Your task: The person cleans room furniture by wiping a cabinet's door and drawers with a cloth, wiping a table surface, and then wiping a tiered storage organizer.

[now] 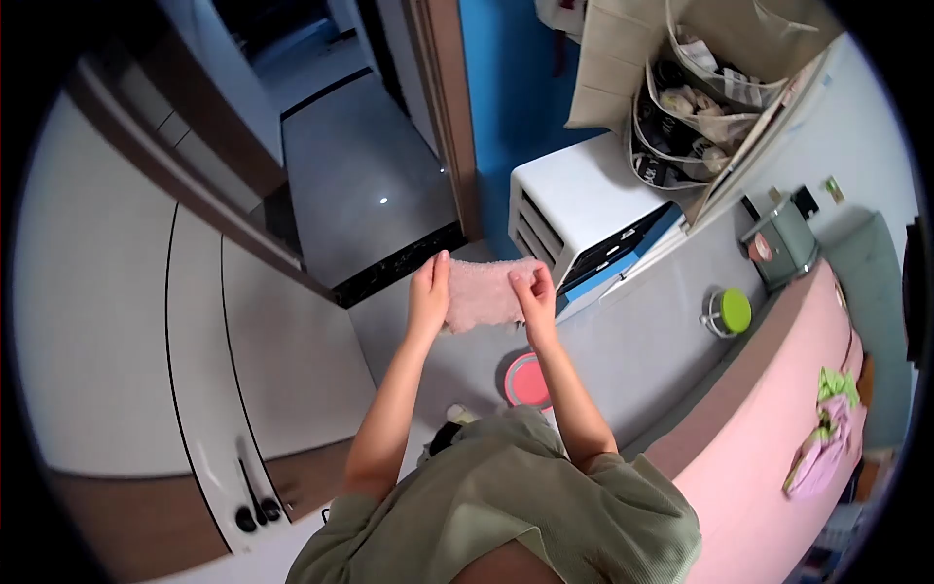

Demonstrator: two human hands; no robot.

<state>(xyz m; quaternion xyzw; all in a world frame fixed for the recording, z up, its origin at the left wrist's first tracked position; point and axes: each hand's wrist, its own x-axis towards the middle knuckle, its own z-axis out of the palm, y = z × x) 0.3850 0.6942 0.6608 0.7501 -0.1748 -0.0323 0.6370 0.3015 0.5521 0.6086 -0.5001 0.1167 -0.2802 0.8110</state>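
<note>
A fluffy pink cloth (484, 295) is stretched out in the air between my two hands, above the grey floor. My left hand (429, 296) is closed on its left edge, thumb up. At the upper right corner, my right hand (535, 300) pinches the cloth between thumb and fingers. Below the cloth, a round pink stool or lid (527, 381) shows on the floor, partly hidden by my right forearm and green shirt.
A white cabinet (593, 190) stands ahead, under a hanging organizer (696, 112) with rolled items. To the right are a pink-covered bed (739, 419), a green-topped stool (735, 310) and a grey-green bin (783, 243). White wardrobe doors (107, 321) line the left; a doorway opens beyond.
</note>
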